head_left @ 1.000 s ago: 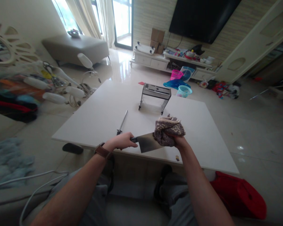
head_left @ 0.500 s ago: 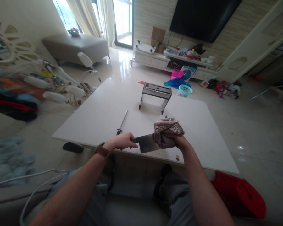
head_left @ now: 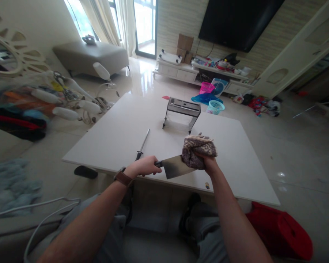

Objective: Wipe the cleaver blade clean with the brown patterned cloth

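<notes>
My left hand (head_left: 144, 166) is closed round the dark handle of a cleaver (head_left: 178, 168), whose broad blade points right above the near edge of the white table (head_left: 109, 135). A folded brown patterned towel (head_left: 199, 149) is gripped in my right hand (head_left: 210, 164) and covers the far end of the blade. Part of my right hand's fingers is hidden by the towel. Just beyond my left hand, a sharpening steel (head_left: 144, 142) with a black handle lies on the table. A knife block (head_left: 183, 106) with slots in its top stands farther back.
A small sticker-like spot (head_left: 207, 185) is at the table's near edge. Beyond the table are a light-blue basket (head_left: 216, 106) and a pink basket (head_left: 207, 87). A red bag-like object (head_left: 282, 230) sits at the lower right, and a lamp with white shades (head_left: 89, 106) stands at left.
The towel has shifted slightly right along the blade in my right hand, and the cleaver has tilted a little. My left hand keeps its hold on the handle.
</notes>
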Motion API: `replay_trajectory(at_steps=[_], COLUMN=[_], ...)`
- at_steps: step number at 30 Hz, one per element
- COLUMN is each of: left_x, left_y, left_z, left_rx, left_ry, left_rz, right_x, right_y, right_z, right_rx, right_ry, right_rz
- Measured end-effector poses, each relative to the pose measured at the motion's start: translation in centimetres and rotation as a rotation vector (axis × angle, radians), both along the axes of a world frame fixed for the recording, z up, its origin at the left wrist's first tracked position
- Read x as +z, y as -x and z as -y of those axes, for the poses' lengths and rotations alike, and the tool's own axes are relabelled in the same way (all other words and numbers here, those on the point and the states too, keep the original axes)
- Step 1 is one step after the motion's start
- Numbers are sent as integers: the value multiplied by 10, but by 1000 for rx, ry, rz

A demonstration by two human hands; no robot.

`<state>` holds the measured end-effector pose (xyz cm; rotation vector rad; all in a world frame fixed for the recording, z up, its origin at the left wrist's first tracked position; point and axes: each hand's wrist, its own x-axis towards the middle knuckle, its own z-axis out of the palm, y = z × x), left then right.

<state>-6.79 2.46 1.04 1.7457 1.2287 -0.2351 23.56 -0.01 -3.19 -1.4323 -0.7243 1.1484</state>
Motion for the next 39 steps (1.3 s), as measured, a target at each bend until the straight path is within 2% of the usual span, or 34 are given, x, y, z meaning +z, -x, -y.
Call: replay_trajectory(at_steps=[6,12,22,31,39], left_x=[-8,-5,-12,-17,-12], left_y=[-1,-3,-11,-10,-9], left_z=[1,2,1,3,5], left_rx=[-22,-40,-41,-55,-47], left_ry=[-160,-214,-242,-201,-195], left_rz=[-125,-144,-150,-168,-174], right_x=[-2,2,-3,8,-1], right_y=[4,5,-3,3,2], right_z=[0,1,1,4,2], right_rx=[82,110,29,95,99], right_ry=[-6,-16,29,12,-5], right_rz=[54,73,96,164,159])
